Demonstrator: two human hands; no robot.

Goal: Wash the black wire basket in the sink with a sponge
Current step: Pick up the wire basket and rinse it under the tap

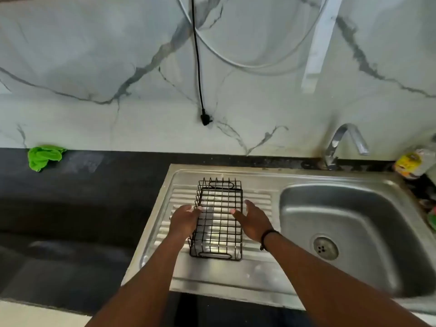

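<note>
Both hands [219, 220] flank upright basket [218, 220], lengthwise away.

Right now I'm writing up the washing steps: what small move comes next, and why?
Probably grip the black wire basket with both hands and lift it right into the sink basin: it sits on the ribbed drainboard, left hand and right hand flanking it.

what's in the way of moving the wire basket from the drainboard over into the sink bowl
Nothing visible. The black wire basket sits on the ribbed drainboard between the left hand and right hand. The sink bowl just to its right looks empty down to the drain, and the tap stands behind it.
</note>
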